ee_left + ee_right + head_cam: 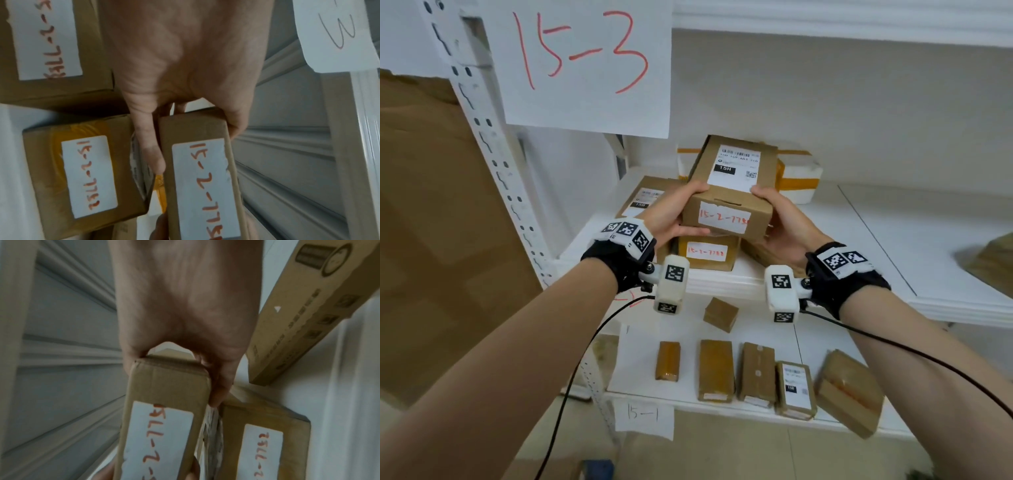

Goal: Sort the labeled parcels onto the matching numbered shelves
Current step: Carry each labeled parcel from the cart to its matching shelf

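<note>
Both hands hold a brown cardboard parcel point(729, 192) over the middle shelf point(859, 240). Its front face carries a white label written "15-2-77..." in red, its top a printed shipping label. My left hand point(674, 214) grips its left end, thumb on top, fingers beneath. My right hand point(779, 219) grips the right end the same way. The parcel point(203, 175) hangs just above a taped box point(86, 175) also labeled 15-2. In the right wrist view the held parcel point(164, 410) sits beside that lower box point(265, 443).
A sheet marked "15-3" point(585, 65) hangs on the rack post above. Other parcels point(643, 198) and a white foam box point(799, 174) crowd the middle shelf's back left. Several small parcels point(715, 370) lie on the lower shelf tagged "15-1" point(643, 416). A flat box point(304, 308) leans at right.
</note>
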Motion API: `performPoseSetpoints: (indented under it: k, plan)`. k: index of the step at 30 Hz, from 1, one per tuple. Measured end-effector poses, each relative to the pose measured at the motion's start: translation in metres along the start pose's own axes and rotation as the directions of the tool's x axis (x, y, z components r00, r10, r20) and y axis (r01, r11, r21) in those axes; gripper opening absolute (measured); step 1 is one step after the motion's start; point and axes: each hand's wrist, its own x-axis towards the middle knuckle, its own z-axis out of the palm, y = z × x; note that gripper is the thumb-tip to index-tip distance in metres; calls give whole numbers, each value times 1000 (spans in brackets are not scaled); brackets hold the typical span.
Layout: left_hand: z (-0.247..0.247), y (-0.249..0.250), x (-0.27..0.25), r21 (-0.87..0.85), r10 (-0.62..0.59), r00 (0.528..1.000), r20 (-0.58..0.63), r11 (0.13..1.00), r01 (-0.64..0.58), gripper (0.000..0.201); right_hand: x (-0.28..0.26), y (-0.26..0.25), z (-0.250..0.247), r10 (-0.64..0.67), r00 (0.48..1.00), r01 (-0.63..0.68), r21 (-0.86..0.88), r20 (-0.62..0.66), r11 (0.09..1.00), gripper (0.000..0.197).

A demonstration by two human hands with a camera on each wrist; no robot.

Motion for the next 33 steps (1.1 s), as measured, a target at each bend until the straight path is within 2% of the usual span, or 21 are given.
performPoseSetpoints:
  k: [2, 3, 4, 6, 7, 8, 10, 11, 13, 15, 18, 22, 27, 30, 33]
  plan:
    - [-1, 4, 6, 74, 48, 997, -57, 996, -44, 41, 4, 0, -5, 4, 1000, -4, 88, -3, 996, 50]
    - [-4, 6, 10, 103, 84, 988, -129, 992, -71, 47, 6, 0, -8, 5, 1000, -3, 136, -11, 991, 53]
    - [-9, 7, 15, 133, 119, 967, -224, 987, -91, 51, 8, 0, -10, 4, 1000, 0, 173, -23, 985, 56]
    - [-22, 9, 23, 289, 201, 878, -434, 954, -76, 51, 11, 3, -13, -9, 999, 18, 207, -47, 978, 57]
    - [-31, 7, 26, 410, 237, 827, -510, 912, -8, 51, 13, 4, -14, -17, 998, 29, 213, -57, 977, 57]
    - [-40, 5, 27, 532, 243, 797, -554, 839, 114, 56, 14, 6, -14, -21, 998, 34, 220, -61, 975, 56]
    - [-52, -3, 24, 689, 170, 802, -573, 630, 359, 81, 15, 9, -11, -15, 998, 29, 239, -58, 971, 52]
    - [-56, -9, 23, 723, 120, 819, -562, 552, 415, 91, 16, 10, -9, -8, 998, 22, 245, -55, 969, 50]
    - [-60, -20, 21, 741, 50, 838, -543, 498, 451, 102, 17, 13, -5, 7, 999, 6, 239, -51, 971, 49]
    - [-62, -30, 23, 745, 42, 839, -543, 486, 458, 105, 18, 15, -2, 14, 999, -3, 230, -47, 973, 50]
    - [-57, -34, 22, 739, 82, 815, -574, 480, 473, 102, 17, 16, 1, 21, 999, -11, 219, -43, 976, 48]
    - [-56, -29, 19, 598, 86, 740, -667, 654, 463, 94, 13, 16, 3, 27, 999, -16, 214, -47, 977, 54]
    - [-53, -11, 6, 514, 175, 694, -698, 797, 316, 91, 2, 10, -8, -24, 995, 52, 320, -92, 946, 42]
    - [-40, 12, -1, 568, 271, 671, -691, 777, 272, 96, -9, 2, -20, -53, 992, 92, 369, -114, 925, 34]
    - [-16, 32, -6, 658, 358, 680, -639, 714, 242, 97, -20, -3, -35, -81, 985, 133, 371, -153, 919, 44]
